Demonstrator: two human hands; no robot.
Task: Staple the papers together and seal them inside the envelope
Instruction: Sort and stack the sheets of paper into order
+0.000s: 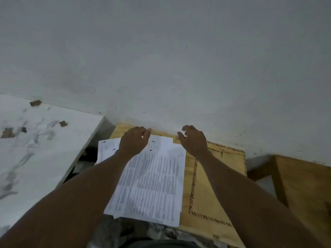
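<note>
A small wooden table [125, 128] stands against the wall; on it lie a fanned stack of printed papers [152, 185] and a brown envelope [215, 185] with striped border, the papers overlapping the envelope's left part; both overhang the near edge.

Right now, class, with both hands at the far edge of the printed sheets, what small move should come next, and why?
Probably square the papers into one stack. The sheets lie fanned, with corners offset. The left hand grips their top edge; the right hand hovers beside it. No stapler is in view.
</note>
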